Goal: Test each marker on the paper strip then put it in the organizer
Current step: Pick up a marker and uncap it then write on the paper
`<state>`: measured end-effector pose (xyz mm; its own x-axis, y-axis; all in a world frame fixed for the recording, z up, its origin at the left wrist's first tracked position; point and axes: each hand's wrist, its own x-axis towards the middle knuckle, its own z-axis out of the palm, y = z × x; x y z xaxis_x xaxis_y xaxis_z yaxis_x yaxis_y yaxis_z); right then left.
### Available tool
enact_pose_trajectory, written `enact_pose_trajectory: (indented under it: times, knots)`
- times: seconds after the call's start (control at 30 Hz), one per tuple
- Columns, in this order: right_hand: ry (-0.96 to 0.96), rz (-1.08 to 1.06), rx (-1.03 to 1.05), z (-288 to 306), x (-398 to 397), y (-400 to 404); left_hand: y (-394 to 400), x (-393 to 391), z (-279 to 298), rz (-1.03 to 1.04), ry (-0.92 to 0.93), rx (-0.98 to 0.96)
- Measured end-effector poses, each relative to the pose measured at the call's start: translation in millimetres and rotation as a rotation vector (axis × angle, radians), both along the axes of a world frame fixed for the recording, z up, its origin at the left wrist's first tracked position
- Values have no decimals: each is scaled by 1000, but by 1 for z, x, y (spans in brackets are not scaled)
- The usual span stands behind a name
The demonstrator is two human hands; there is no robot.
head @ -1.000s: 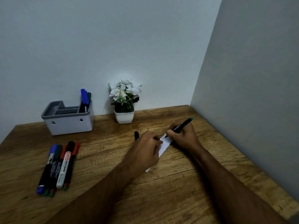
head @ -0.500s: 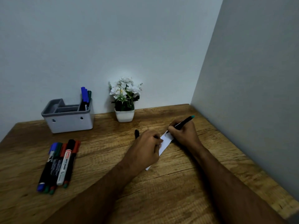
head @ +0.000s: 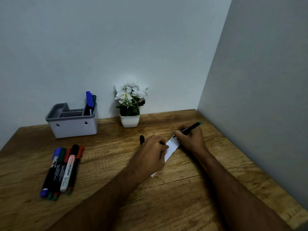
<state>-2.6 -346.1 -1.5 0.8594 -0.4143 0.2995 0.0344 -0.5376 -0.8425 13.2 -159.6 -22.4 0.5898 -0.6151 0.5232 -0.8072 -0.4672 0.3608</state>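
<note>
A white paper strip [head: 171, 146] lies on the wooden table [head: 183, 189], partly under my hands. My right hand [head: 191, 139] grips a black marker with a teal end [head: 192, 128], its tip down on the strip's far end, where faint marks show. My left hand [head: 152, 153] rests on the strip with curled fingers, and a black cap [head: 142, 139] sticks out of its far side. A grey-and-white organizer [head: 73, 125] stands at the back left with blue and green markers [head: 90, 102] in its right compartment. Several capped markers [head: 63, 167] lie side by side at the left.
A small white pot of white flowers [head: 130, 107] stands against the back wall, between the organizer and my hands. A grey wall [head: 258, 97] closes off the table's right side, close to my right hand.
My right hand has shifted the marker tip slightly on the strip's far end. My left hand stays on the strip.
</note>
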Motion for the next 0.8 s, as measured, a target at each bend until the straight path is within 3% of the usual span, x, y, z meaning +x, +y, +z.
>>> enact_pose_trajectory:
  times: [0.23,0.57,0.8]
  knots:
    - [20,9,-19,0,0,0,0,2,-3,-4,-1,-5]
    - [-75,-64,246,10,-12,-4,5,1,10,1,53,-111]
    - [-182,41,359,35,-23,5,20,23,35,190,111,-234]
